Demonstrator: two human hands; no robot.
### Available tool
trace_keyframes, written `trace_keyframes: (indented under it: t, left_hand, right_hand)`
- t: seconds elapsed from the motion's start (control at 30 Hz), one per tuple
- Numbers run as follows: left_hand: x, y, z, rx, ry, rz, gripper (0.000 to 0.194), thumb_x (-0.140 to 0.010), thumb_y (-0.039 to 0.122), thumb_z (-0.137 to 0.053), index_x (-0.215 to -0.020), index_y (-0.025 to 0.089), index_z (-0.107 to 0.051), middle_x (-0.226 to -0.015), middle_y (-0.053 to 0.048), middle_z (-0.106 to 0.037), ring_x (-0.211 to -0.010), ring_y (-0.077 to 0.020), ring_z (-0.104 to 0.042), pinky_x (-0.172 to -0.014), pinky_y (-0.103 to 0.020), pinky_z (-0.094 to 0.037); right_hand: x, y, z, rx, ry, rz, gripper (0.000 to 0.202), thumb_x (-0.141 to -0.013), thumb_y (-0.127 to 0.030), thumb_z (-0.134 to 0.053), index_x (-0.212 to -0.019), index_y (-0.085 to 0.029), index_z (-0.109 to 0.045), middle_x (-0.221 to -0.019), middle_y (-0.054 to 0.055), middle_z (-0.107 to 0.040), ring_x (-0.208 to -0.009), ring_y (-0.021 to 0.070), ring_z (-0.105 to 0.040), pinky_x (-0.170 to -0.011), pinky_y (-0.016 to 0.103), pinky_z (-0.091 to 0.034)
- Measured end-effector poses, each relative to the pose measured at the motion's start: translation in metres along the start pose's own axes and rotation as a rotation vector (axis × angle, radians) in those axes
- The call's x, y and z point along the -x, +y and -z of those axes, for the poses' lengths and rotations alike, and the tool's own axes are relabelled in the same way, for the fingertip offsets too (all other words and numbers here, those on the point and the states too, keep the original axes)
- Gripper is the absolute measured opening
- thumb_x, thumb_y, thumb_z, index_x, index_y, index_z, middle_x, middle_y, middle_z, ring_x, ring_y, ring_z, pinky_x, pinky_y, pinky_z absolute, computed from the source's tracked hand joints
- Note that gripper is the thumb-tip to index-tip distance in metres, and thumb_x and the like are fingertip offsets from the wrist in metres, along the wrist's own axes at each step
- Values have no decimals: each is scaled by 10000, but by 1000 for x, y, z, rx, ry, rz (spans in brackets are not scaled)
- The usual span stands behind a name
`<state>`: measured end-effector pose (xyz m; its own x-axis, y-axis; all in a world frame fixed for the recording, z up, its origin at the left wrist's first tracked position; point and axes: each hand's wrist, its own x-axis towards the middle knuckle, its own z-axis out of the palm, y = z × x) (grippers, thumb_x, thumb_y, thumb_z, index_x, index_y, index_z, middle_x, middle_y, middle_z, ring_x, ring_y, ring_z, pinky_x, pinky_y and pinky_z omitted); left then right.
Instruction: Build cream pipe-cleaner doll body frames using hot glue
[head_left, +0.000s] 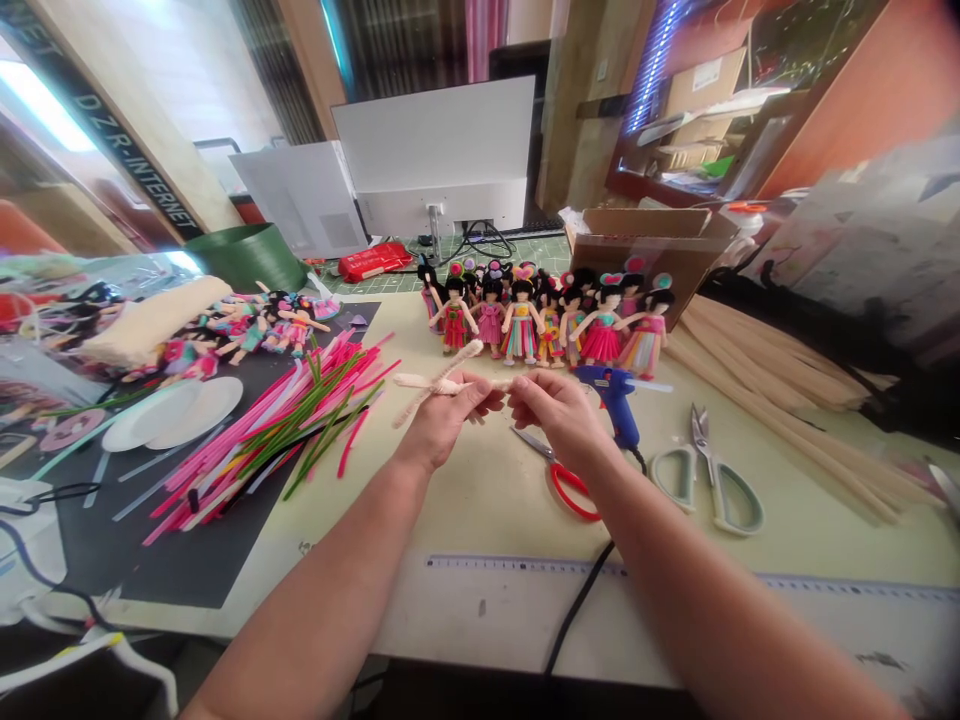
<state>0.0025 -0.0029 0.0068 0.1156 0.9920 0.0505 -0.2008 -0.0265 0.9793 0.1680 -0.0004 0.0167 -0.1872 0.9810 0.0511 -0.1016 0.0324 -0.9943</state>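
Note:
Between my two hands, above the middle of the table, is a cream pipe-cleaner doll body [442, 384] with thin limbs sticking out to the left. My left hand [457, 410] is closed round its middle. With pinched fingertips, my right hand [551, 405] grips the end on the right. The fingers cover part of the doll body, so its full shape is hidden. Under my right wrist lie red-handled scissors [574, 490], partly covered. A blue glue gun [619, 400] rests just beyond my right hand.
Finished dolls [517, 320] stand in a group behind my hands. Coloured pipe cleaners [285, 430] lie at left near white plates [172, 412]. Large scissors [701, 440] and beige pipe cleaners [780, 400] are at right. A ruler [517, 565] and black cable [577, 605] lie in front.

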Motion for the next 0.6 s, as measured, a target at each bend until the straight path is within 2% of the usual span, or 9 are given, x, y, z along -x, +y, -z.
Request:
trace_keyframes:
  t: [0.13, 0.27, 0.47, 0.6]
  left_hand:
    - [0, -3, -1, -120, 5, -41, 306, -785, 465, -676, -818, 163, -643, -756, -44, -697, -725, -148, -617, -641, -275, -424]
    - [0, -6, -1, -184, 12, -50, 280, -782, 454, -676, -828, 178, -661, -769, -33, -676, -770, -164, -626, -656, -282, -431]
    - [3, -3, -4, -283, 122, -141, 200, -735, 374, -730, -815, 197, -686, -847, -29, -678, -829, -179, -595, -736, -301, -442]
    - [8, 2, -10, -247, 76, -222, 166, -763, 338, -701, -747, 194, -620, -926, -38, -704, -873, -193, -622, -773, -314, -458]
  right_hand:
    - [1, 2, 1, -40, -30, -56, 291, -745, -431, -717, -741, -162, -607, -663, -3, -595, -566, 86, -514, -553, 237, -441]
    - [1, 2, -1, 5, -26, -36, 278, -724, -403, -729, -744, -161, -594, -677, -3, -607, -569, 86, -509, -548, 238, -429]
    - [1, 2, -4, 83, -14, -64, 263, -719, -396, -705, -722, -168, -575, -596, -41, -542, -520, 82, -490, -525, 240, -411]
    - [2, 1, -4, 84, -36, -90, 243, -725, -373, -696, -716, -169, -564, -579, -43, -539, -517, 81, -491, -520, 233, -400]
